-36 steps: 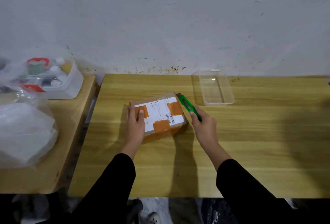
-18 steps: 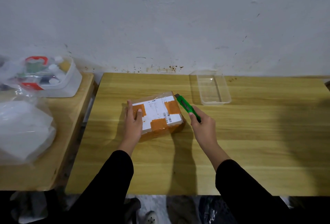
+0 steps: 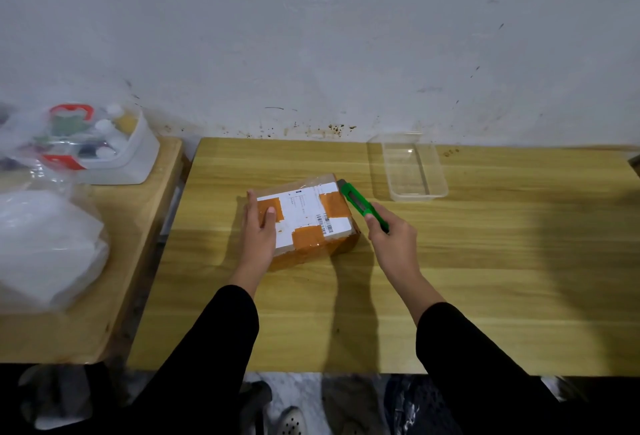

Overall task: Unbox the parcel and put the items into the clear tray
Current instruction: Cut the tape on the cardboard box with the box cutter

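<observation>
Wooden table (image 3: 485,261) carries the taped parcel (image 3: 304,218), pinned flat under the left hand (image 3: 259,233). Right hand (image 3: 391,237), fisted round a green knife (image 3: 362,204), sets its tip at the parcel's far corner; tray (image 3: 434,178) beyond stands empty. Cutting stage, seemingly; next requires slitting the tape.

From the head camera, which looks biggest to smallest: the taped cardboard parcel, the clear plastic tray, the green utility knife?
1. Taped cardboard parcel
2. Clear plastic tray, though it sits farther from the camera, so the true order is unsure
3. Green utility knife, partly hidden

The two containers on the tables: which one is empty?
The clear tray, on the larger table right of the parcel, is empty. The white tub on the left side table holds bottles and small items.
</observation>
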